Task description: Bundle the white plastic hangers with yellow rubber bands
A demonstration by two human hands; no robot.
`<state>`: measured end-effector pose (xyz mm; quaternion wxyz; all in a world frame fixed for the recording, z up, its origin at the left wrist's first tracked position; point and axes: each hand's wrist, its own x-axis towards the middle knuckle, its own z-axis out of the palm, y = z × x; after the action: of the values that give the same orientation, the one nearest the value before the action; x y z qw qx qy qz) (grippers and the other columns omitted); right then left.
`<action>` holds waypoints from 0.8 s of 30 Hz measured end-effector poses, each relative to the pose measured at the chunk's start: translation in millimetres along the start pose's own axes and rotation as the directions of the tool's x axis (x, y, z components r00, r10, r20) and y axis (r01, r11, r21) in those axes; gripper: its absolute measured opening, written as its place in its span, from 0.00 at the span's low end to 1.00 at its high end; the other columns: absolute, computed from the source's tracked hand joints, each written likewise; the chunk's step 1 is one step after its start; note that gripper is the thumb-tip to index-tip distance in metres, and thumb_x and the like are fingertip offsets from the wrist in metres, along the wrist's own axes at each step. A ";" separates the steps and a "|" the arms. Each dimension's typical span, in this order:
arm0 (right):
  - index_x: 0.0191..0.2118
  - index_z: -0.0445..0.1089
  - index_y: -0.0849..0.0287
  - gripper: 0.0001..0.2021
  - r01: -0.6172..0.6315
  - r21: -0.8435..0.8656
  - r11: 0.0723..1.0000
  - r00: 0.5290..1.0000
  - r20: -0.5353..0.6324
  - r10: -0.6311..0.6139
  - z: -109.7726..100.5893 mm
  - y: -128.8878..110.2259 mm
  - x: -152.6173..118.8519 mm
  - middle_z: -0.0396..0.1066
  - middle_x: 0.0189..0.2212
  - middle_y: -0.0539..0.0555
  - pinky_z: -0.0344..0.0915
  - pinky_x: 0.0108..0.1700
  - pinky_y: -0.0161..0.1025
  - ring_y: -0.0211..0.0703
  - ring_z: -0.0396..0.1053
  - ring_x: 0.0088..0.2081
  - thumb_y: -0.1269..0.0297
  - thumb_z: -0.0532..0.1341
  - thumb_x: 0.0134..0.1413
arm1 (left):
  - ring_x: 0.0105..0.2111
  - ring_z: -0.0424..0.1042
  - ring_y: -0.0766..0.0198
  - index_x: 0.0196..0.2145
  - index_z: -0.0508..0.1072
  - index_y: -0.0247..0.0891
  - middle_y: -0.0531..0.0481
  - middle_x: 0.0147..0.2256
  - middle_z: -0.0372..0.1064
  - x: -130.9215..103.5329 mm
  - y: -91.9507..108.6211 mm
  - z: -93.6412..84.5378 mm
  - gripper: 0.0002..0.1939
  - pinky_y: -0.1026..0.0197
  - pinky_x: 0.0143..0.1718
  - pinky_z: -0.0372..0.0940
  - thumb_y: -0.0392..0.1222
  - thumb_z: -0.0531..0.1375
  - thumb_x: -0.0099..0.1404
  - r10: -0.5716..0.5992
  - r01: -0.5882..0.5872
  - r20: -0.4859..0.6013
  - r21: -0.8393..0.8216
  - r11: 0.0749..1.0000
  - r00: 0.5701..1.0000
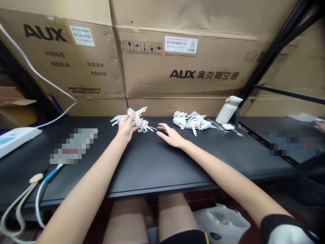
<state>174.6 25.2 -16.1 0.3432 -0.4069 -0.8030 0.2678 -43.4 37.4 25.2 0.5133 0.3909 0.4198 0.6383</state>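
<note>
My left hand (127,127) is closed round a bunch of thin white hooked pieces (138,117), held just above the black tabletop. More of the same white pieces (117,119) show behind and to the left of it. My right hand (170,135) is a little to the right, its fingers apart with nothing between them, near the thin ends that stick out of the bunch. Beyond it, a larger pile of white pieces (191,121) lies on the black table (157,169).
A white bottle (228,110), a small white case (228,127) and a cable are at the back right. On the left are a phone-like blurred item (74,145), a power strip (17,137) and cables. Cardboard boxes (177,84) stand behind. Another person's hand (320,126) is far right.
</note>
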 end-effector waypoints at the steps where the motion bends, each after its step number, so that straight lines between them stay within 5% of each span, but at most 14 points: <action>1: 0.62 0.54 0.60 0.31 0.037 -0.068 0.997 0.997 0.064 -0.033 2.4 -1.7 -0.2 0.60 0.60 0.65 0.55 0.61 0.52 0.52 0.59 0.61 0.48 0.54 0.59 | 0.38 0.76 0.59 0.38 0.70 0.36 0.43 0.44 0.74 0.4 -0.3 -0.3 0.10 0.57 0.37 0.72 0.43 0.62 0.62 -0.002 0.002 -0.019 -0.010 1.000 1.000; 5: 0.67 0.47 0.63 0.38 0.105 -0.254 0.961 0.967 0.252 -0.039 7.2 -6.6 1.1 0.44 0.67 0.65 0.43 0.65 0.57 0.60 0.44 0.67 0.44 0.53 0.58 | 0.38 0.77 0.59 0.37 0.70 0.36 0.43 0.43 0.74 0.1 -2.1 -0.2 0.09 0.57 0.37 0.72 0.42 0.62 0.61 -0.024 0.023 -0.020 -0.018 1.000 1.000; 9: 0.67 0.46 0.67 0.38 0.140 -0.319 0.937 0.964 0.261 -0.056 -0.5 -7.3 -0.7 0.47 0.65 0.68 0.47 0.64 0.57 0.60 0.46 0.66 0.46 0.53 0.59 | 0.38 0.77 0.59 0.38 0.70 0.36 0.43 0.42 0.75 -1.1 -3.0 -0.3 0.11 0.57 0.39 0.72 0.43 0.63 0.60 -0.026 0.026 0.033 0.004 1.000 0.999; 16: 0.46 0.72 0.62 0.14 0.062 -0.355 0.933 0.998 0.015 -0.060 -22.6 1.2 0.1 0.76 0.43 0.62 0.65 0.49 0.46 0.54 0.73 0.46 0.61 0.58 0.59 | 0.38 0.77 0.57 0.38 0.70 0.35 0.40 0.43 0.75 -3.7 -4.5 0.1 0.15 0.56 0.36 0.73 0.46 0.65 0.57 -0.077 0.064 0.143 0.087 0.994 0.987; 21: 0.37 0.74 0.61 0.07 -0.110 -0.397 0.911 0.974 -0.226 0.019 -30.3 9.6 3.3 0.77 0.30 0.57 0.66 0.42 0.42 0.48 0.74 0.35 0.66 0.61 0.54 | 0.37 0.77 0.56 0.41 0.72 0.35 0.39 0.43 0.75 -6.6 -7.7 1.8 0.17 0.56 0.34 0.73 0.46 0.66 0.56 -0.130 0.088 0.262 0.167 0.982 0.956; 24: 0.35 0.74 0.60 0.08 -0.116 -0.400 0.909 0.968 -0.249 0.014 -30.1 7.7 2.3 0.76 0.30 0.55 0.65 0.38 0.40 0.45 0.72 0.32 0.62 0.62 0.53 | 0.37 0.77 0.56 0.41 0.73 0.34 0.38 0.42 0.75 -9.1 -10.1 2.6 0.19 0.57 0.34 0.73 0.47 0.67 0.55 -0.174 0.089 0.336 0.254 0.963 0.926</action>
<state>200.4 35.8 -2.1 0.3357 -0.5260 -0.7796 0.0527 -36.1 30.0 15.9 0.5728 0.5284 0.4176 0.4671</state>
